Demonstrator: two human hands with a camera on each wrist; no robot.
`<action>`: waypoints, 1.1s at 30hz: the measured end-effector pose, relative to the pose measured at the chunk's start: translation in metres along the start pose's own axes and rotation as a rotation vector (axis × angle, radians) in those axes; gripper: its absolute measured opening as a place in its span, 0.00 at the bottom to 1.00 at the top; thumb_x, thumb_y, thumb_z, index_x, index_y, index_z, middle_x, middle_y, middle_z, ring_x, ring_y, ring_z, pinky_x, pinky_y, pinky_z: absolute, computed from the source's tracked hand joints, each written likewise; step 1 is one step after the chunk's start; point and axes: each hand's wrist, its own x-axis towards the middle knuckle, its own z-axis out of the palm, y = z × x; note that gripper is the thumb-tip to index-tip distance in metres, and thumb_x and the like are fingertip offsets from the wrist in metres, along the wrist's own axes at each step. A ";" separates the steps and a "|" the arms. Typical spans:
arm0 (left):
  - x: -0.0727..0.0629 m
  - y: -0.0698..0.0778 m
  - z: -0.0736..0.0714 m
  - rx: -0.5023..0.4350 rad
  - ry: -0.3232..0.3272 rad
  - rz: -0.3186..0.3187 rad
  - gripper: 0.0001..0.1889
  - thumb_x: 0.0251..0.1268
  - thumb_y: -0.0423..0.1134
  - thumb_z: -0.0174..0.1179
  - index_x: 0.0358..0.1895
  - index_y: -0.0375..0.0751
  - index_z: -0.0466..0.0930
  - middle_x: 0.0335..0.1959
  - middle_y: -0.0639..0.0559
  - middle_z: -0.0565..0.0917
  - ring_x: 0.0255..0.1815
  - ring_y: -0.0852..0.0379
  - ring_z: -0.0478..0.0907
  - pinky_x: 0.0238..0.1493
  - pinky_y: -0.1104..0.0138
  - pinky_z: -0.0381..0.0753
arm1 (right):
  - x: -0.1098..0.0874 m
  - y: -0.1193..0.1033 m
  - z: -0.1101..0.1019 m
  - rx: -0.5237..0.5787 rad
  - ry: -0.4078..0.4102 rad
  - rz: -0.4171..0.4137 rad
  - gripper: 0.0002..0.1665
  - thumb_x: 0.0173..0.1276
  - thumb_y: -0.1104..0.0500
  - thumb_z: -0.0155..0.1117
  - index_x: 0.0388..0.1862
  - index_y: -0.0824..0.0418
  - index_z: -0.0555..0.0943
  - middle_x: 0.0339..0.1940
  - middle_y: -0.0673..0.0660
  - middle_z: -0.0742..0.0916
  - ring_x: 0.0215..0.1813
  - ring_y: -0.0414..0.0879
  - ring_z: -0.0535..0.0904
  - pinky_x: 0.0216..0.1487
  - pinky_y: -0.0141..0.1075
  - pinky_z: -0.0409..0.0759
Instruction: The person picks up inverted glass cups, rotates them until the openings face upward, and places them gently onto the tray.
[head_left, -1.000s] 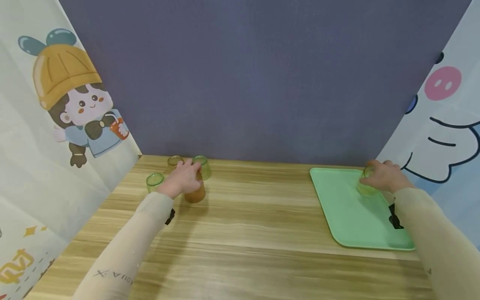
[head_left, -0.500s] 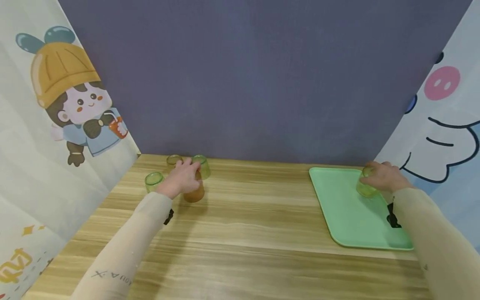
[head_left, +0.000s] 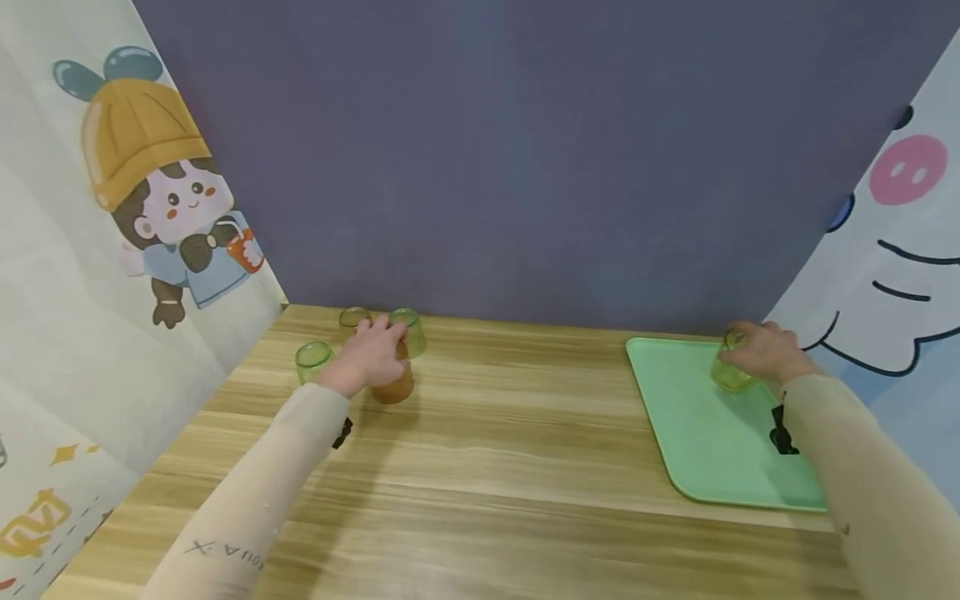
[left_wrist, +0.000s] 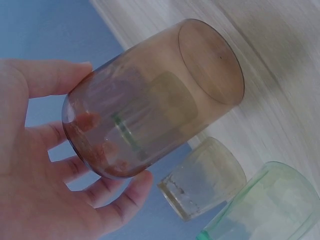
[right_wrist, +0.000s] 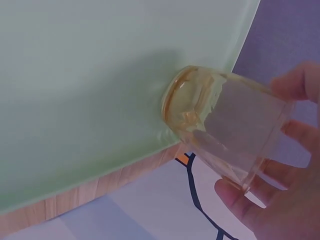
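Note:
My left hand (head_left: 371, 354) reaches over a tall brown glass (head_left: 393, 387) at the table's left. In the left wrist view its fingers and thumb are spread around the rounded base, and the glass stands upside down, rim on the table. Over the green tray (head_left: 720, 450), my right hand (head_left: 772, 350) grips a pale yellow glass (right_wrist: 225, 120) by its rim, thumb on one side and fingers on the other. The base of that glass is at the tray's surface near the far right corner; whether it bears fully on it I cannot tell.
Around my left hand stand a green glass (head_left: 313, 360) to the left, a yellowish glass (head_left: 352, 321) behind, partly hidden, and another green glass (head_left: 411, 333) at the back. A dark grey-blue panel (head_left: 525, 167) rises along the wooden table's (head_left: 510, 433) far edge. Printed curtains hang on both sides.
The head view has shifted slightly. My right hand and the yellow glass have moved a little to the left over the tray. My left hand stays at the brown glass.

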 end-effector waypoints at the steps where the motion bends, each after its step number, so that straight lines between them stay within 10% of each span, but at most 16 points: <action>1: 0.000 0.000 0.000 0.000 0.000 -0.001 0.21 0.71 0.46 0.59 0.62 0.40 0.74 0.60 0.36 0.69 0.55 0.34 0.64 0.45 0.45 0.75 | 0.000 -0.001 0.000 -0.001 0.003 0.000 0.50 0.73 0.38 0.53 0.76 0.73 0.55 0.65 0.92 0.55 0.62 0.92 0.49 0.55 0.80 0.60; 12: -0.006 -0.005 0.003 0.000 0.020 0.001 0.20 0.70 0.46 0.60 0.60 0.42 0.74 0.60 0.38 0.70 0.54 0.36 0.65 0.42 0.45 0.75 | -0.011 -0.003 0.012 0.048 0.021 -0.008 0.45 0.76 0.47 0.50 0.77 0.76 0.50 0.68 0.91 0.52 0.67 0.88 0.45 0.60 0.79 0.56; 33: 0.005 0.001 0.012 0.058 0.103 -0.046 0.29 0.72 0.49 0.55 0.72 0.41 0.69 0.71 0.31 0.65 0.66 0.29 0.63 0.54 0.35 0.74 | 0.005 -0.030 -0.004 0.023 0.010 -0.051 0.62 0.73 0.24 0.41 0.82 0.62 0.28 0.74 0.85 0.34 0.72 0.86 0.27 0.60 0.83 0.34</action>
